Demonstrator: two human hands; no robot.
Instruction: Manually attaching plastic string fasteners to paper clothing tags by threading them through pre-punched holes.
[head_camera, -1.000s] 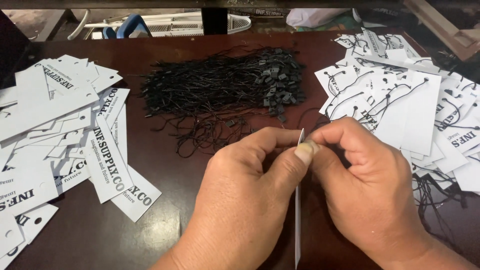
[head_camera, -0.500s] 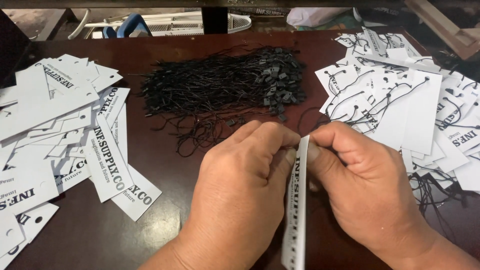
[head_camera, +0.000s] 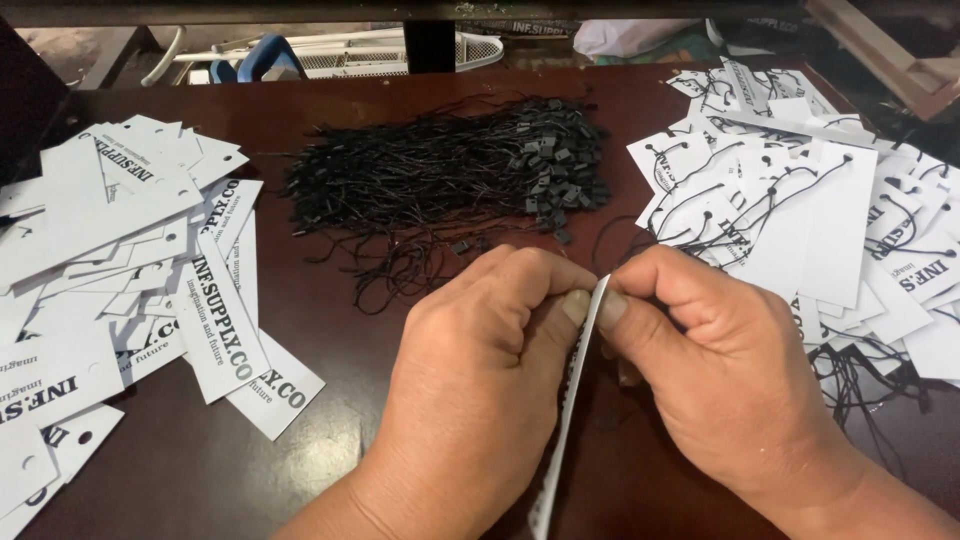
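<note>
Both hands meet over the dark wooden table (head_camera: 330, 440), pinching one long white paper tag (head_camera: 563, 430) that I see nearly edge-on. My left hand (head_camera: 480, 380) grips its top end with the thumb, and my right hand (head_camera: 720, 370) holds the same end from the other side. Beyond the hands lies a heap of black string loops with small plastic clasps (head_camera: 450, 180). Whether a string is in my fingers is hidden.
A spread of loose white printed tags (head_camera: 130, 270) covers the left of the table. On the right lies a pile of white tags with black strings through them (head_camera: 820, 200). A white wire rack (head_camera: 340, 50) stands behind the table's far edge.
The tag between my hands has turned slightly, showing a bit of its printed face and then going near edge-on again. Both hands stay in the same spot.
</note>
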